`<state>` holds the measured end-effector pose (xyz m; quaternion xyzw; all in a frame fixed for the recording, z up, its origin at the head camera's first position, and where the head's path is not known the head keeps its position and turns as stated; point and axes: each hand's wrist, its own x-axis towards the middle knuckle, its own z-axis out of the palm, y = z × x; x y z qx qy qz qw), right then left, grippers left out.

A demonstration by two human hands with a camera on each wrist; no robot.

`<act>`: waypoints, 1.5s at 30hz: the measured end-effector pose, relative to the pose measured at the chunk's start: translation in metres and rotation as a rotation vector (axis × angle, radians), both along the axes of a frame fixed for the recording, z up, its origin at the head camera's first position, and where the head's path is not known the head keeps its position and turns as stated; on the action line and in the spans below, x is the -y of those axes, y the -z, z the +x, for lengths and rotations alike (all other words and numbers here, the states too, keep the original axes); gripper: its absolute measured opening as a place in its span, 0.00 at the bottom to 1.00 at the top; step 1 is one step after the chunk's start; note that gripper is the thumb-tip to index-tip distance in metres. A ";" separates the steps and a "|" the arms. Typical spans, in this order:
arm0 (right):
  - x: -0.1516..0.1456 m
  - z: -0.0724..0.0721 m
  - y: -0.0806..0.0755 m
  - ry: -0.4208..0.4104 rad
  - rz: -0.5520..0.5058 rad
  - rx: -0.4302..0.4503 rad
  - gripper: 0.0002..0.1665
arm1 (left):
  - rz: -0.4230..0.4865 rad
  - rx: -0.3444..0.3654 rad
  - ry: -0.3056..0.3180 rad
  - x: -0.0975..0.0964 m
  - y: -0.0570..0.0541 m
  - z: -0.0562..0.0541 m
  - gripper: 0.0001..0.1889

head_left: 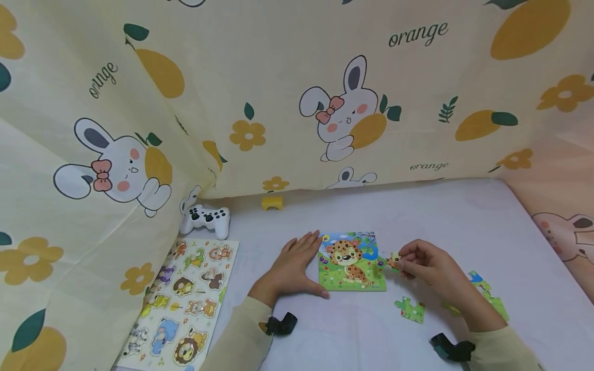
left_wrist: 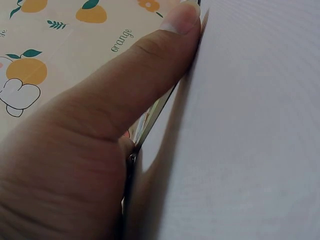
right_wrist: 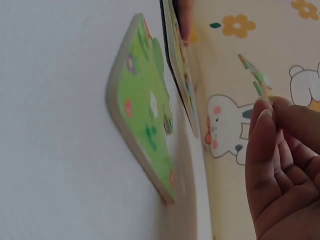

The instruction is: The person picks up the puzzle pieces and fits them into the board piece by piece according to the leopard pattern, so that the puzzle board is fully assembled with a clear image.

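Note:
A square puzzle board (head_left: 348,282) with a leopard on green grass lies flat on the white table in the head view. My left hand (head_left: 293,270) rests at its left side, fingers spread and thumb along the lower left corner; the left wrist view shows the thumb (left_wrist: 155,55) straight at the board's edge. Just right of the board, my right hand (head_left: 433,268) pinches a small puzzle piece (head_left: 393,260) between thumb and fingertips. The right wrist view shows that piece (right_wrist: 256,75) nearly edge-on, held above the table. Below it lies a green puzzle piece (head_left: 411,310).
More puzzle pieces (head_left: 497,305) lie to the right, partly hidden by my right forearm. A sheet of animal pictures (head_left: 195,288) is at the left, with a white game controller (head_left: 209,219) behind it. A yellow block (head_left: 272,203) stands near the printed curtain (head_left: 278,77).

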<state>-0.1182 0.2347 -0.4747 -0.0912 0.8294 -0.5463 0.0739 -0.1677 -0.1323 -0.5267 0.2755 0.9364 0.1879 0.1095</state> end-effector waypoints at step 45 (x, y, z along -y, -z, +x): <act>0.118 -0.039 0.014 -0.076 0.183 0.044 0.02 | -0.007 -0.003 0.020 0.002 0.000 -0.001 0.76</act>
